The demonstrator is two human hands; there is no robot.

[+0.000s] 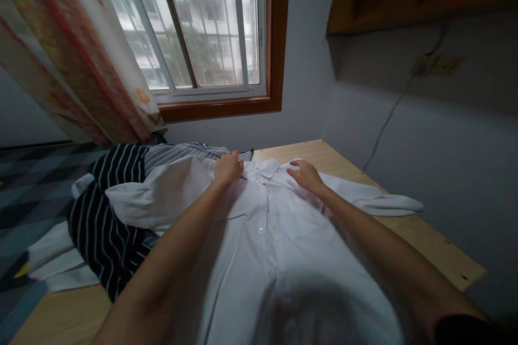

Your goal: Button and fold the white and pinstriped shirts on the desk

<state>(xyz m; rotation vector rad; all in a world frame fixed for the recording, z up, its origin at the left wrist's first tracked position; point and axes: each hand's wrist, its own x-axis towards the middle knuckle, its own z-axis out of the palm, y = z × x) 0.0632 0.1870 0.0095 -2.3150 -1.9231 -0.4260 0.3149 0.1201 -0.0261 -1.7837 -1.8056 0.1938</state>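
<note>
A white button-up shirt lies front side up, its collar at the far end and its hem towards me. My left hand is at the shoulder left of the collar, fingers bent and close together on the cloth; the fingertips are partly hidden. Over the shoulder right of the collar is my right hand, thumb and forefinger apart. One sleeve runs left across striped clothing, and the other sleeve stretches right over the board.
Black-and-white striped clothing is heaped on the left, beside a dark checked cloth. Under the shirt is a light wooden board. A window, curtain and wall shelf surround it. A cable hangs at right.
</note>
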